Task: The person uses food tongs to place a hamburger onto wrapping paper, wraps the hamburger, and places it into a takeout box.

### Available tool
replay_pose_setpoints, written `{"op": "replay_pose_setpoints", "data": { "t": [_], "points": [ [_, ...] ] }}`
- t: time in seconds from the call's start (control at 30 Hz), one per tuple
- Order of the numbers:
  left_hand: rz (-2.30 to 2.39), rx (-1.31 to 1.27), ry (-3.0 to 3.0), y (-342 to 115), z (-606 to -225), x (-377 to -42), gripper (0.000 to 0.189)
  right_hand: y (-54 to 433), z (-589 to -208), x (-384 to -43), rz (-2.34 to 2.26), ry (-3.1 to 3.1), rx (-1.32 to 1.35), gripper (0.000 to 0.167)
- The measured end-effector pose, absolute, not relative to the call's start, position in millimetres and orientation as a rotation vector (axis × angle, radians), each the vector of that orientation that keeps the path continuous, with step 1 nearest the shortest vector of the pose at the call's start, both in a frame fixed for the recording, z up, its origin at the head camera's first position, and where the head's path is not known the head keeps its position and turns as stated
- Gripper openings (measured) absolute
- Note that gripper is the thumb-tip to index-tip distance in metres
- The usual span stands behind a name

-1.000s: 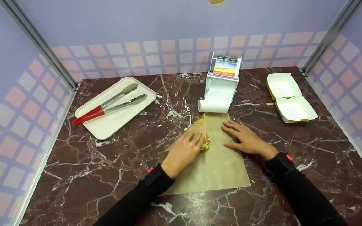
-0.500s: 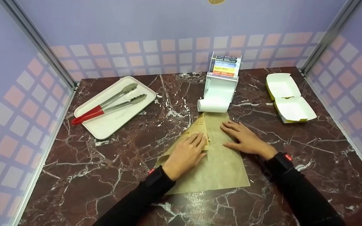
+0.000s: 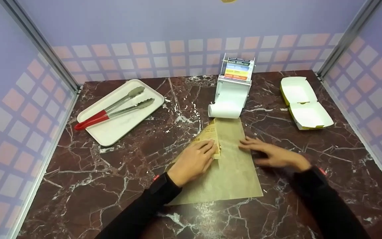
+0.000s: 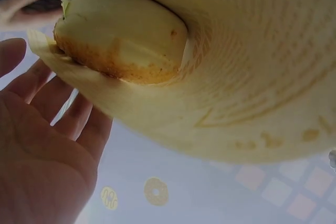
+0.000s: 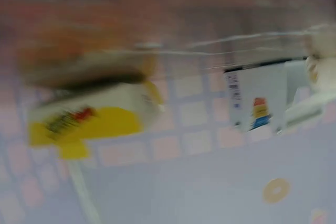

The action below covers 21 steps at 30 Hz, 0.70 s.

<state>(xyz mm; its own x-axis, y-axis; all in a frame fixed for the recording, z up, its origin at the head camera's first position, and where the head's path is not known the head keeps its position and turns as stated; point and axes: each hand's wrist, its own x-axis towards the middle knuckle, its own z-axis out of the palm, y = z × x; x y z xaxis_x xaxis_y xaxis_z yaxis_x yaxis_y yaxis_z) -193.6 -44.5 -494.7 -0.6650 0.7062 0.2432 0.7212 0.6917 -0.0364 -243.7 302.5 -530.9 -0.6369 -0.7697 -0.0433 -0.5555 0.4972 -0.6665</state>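
Observation:
A sheet of brown wrapping paper lies on the table, its printed left part folded to the right over a burger. The burger bun shows inside the fold in the left wrist view; in the head view the paper hides nearly all of it. My left hand rests on the folded flap with its fingers extended over the burger. By the sheet's right edge is my right hand, fingers stretched out and slightly blurred, holding nothing; whether its fingertips touch the paper I cannot tell.
A white label dispenser with its roll hanging forward stands just behind the paper. An open burger box sits at the back right. Red-handled tongs lie on a white tray at the left. Walls enclose the back and sides.
The left hand has drawn the printed flap further over the burger, covering the edge that showed. My right hand has shifted right and toward me, from the sheet to its edge.

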Motion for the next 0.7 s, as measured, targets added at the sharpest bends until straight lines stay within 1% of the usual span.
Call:
{"op": "replay_pose_setpoints", "data": {
  "t": [0.07, 0.13, 0.33, 0.4, 0.5, 0.7],
  "points": [
    [-0.099, -1.157, -2.688, -45, -493, -194, 0.045, 314, -528, -235, -0.887, 2.333, -1.109, 0.086],
    [-0.105, -1.165, -2.717, -45, -492, -195, 0.046, 320, -528, -228, -0.881, 2.303, -1.106, 0.093],
    [-0.132, -1.182, -2.765, -47, -489, -197, 0.048, 310, -534, -214, -0.889, 2.480, -1.053, 0.103],
    [-0.124, -1.185, -2.771, -48, -488, -197, 0.049, 304, -537, -213, -0.876, 2.569, -1.041, 0.102],
    [-0.111, -1.197, -2.780, -49, -489, -198, 0.049, 297, -541, -213, -0.847, 2.695, -1.054, 0.093],
    [-0.100, -1.227, -2.765, -48, -492, -199, 0.049, 283, -546, -213, -0.869, 2.888, -1.126, 0.065]
  ]
}}
